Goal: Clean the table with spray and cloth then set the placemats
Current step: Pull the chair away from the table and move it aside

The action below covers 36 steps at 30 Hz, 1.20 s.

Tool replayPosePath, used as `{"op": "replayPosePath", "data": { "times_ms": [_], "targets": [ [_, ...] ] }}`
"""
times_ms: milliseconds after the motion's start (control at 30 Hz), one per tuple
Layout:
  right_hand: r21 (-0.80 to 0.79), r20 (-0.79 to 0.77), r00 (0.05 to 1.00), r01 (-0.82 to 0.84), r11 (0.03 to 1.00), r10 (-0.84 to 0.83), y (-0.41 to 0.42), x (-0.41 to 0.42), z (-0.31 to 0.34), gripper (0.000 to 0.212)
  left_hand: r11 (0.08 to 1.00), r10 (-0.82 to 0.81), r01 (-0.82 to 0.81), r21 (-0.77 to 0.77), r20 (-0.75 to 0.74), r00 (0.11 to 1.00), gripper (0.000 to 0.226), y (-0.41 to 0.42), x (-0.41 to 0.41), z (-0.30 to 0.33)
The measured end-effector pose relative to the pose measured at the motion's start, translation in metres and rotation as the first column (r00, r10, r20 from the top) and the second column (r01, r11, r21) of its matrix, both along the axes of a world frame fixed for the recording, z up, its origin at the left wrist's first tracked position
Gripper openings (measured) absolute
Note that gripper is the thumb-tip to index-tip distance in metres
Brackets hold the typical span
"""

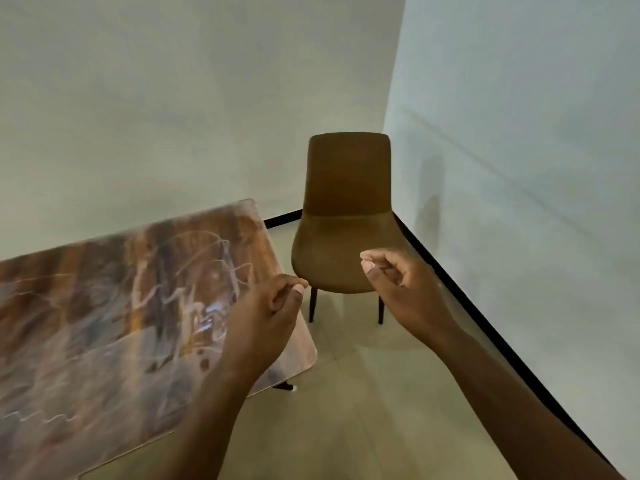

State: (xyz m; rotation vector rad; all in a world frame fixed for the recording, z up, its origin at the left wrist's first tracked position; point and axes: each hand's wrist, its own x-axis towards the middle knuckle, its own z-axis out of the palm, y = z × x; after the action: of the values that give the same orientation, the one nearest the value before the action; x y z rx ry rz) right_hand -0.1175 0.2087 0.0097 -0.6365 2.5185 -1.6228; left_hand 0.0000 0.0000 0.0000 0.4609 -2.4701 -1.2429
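Hovering empty with loosely curled fingers, left hand over the surface corner, right hand before the chair; spray, cloth, placemats unseen, so probably fetch spray first, wipe edge-to-edge.

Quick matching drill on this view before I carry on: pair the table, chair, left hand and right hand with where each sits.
Things:
1. table
2. chair
3. left hand
4. right hand

Places:
A. in the room corner, on the floor
B. in front of the chair seat, fingers loosely curled, holding nothing
C. fills the lower left, marbled brown top
D. over the table's right edge, holding nothing

Pairs: 1-C, 2-A, 3-D, 4-B
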Motion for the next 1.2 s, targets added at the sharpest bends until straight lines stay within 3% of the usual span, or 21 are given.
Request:
{"op": "replayPosePath", "data": {
  "times_ms": [167,433,600,967,1200],
  "targets": [
    [-0.002,0.038,0.995,0.094,0.996,-0.094,0.036,-0.037,-0.009,0.021,0.99,-0.049,0.046,0.136,0.017,0.999,0.016,0.034,-0.053,-0.008],
    [0.051,0.038,0.984,0.175,0.983,-0.177,0.067,-0.131,-0.019,0.023,0.984,-0.126,0.124,0.126,0.007,0.992,0.018,0.06,-0.179,-0.028],
    [0.083,0.068,0.972,0.22,0.972,-0.226,0.071,-0.204,-0.023,0.021,0.969,-0.144,0.131,0.208,0.049,0.988,0.016,0.067,-0.264,-0.046],
    [0.205,0.097,0.961,0.236,0.95,-0.26,0.092,-0.356,-0.045,0.02,0.936,-0.252,0.195,0.292,0.172,0.952,0.016,0.086,-0.426,-0.068],
    [0.22,0.122,0.979,0.131,0.967,-0.161,0.115,-0.472,-0.059,0.021,0.948,-0.15,0.082,0.307,0.206,0.967,0.017,0.115,-0.506,-0.084]
  ]
}}
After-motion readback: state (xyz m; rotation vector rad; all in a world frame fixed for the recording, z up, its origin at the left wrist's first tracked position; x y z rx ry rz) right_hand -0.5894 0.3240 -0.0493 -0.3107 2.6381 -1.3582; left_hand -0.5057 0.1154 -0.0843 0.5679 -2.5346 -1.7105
